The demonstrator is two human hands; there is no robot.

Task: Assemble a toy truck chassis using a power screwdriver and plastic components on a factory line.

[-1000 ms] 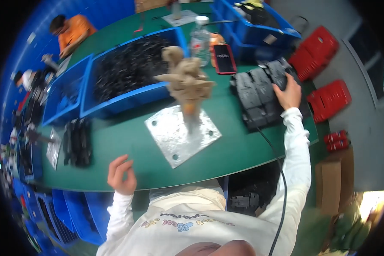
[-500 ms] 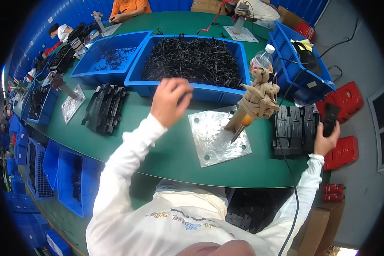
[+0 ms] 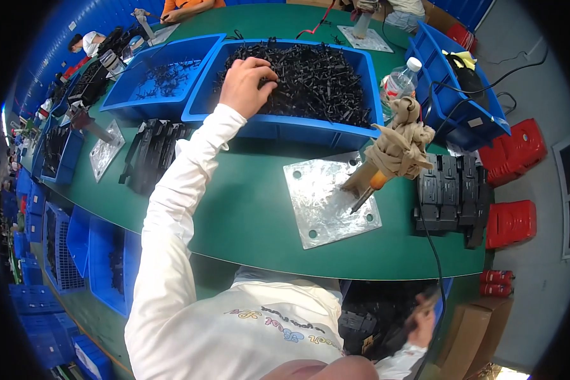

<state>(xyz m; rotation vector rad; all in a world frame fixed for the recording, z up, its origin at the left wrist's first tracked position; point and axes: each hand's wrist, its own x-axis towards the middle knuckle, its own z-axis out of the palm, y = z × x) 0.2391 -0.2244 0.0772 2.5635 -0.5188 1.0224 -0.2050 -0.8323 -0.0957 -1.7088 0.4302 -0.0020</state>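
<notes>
My left hand [image 3: 248, 85] is over the near left part of a wide blue bin [image 3: 285, 125] heaped with small black plastic parts [image 3: 320, 79]. Its fingers are loosely bent and a little apart, with nothing visible between them. My right hand [image 3: 420, 323] is below the table edge, at the right side of a low container of black plastic pieces [image 3: 361, 323]. Motion smears its fingers, and whether it holds anything is unclear. On the table, a soldering iron [image 3: 375, 185] leans at a cloth-wrapped post [image 3: 399, 149] on a metal plate [image 3: 316, 218].
Black moulded housings [image 3: 453, 193] stand in a row at the right, others [image 3: 155, 152] at the left. A second blue bin [image 3: 130, 111] holds fewer parts. A plastic bottle [image 3: 399, 82] stands behind the post. A cable [image 3: 432, 244] hangs over the front edge. Red stools [image 3: 512, 225] stand beyond.
My left hand has moved forward over the parts bin. My right hand has left the row of housings, where it held a black piece, and dropped below the table edge.
</notes>
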